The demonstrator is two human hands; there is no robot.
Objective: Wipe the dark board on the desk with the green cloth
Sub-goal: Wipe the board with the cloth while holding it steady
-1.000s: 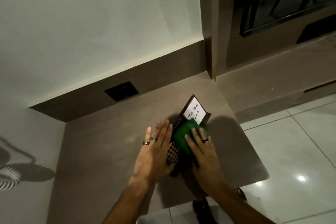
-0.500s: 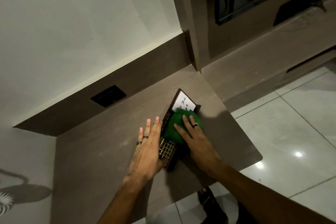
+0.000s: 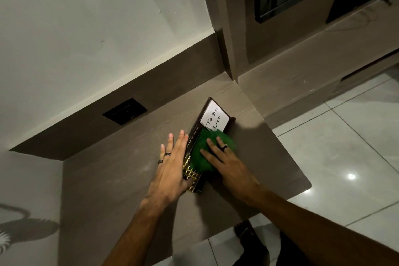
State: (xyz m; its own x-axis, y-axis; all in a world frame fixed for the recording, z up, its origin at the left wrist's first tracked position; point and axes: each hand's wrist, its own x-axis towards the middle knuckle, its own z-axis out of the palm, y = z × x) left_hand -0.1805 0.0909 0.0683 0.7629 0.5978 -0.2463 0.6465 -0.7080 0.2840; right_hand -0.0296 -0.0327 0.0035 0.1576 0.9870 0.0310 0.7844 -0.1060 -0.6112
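Observation:
A dark board (image 3: 195, 134) lies slanted on the brown desk (image 3: 121, 183), with a white "To Do List" panel (image 3: 214, 119) at its far end and a gold grid (image 3: 191, 171) at its near end. The green cloth (image 3: 200, 155) sits bunched on the board's middle. My right hand (image 3: 224, 157) presses flat on the cloth, fingers spread. My left hand (image 3: 172, 164) lies flat against the board's left edge, fingers together, partly covering the gold grid.
A black wall socket (image 3: 125, 111) sits in the brown back panel. The desk's right edge (image 3: 302, 170) drops to a white tiled floor (image 3: 345, 157). A brown pillar (image 3: 226, 39) and low cabinet rise behind the board. My feet show below the desk.
My right hand and the cloth slid down the board toward me, uncovering the full white panel. My left hand stayed at the board's edge. The camera view shifted.

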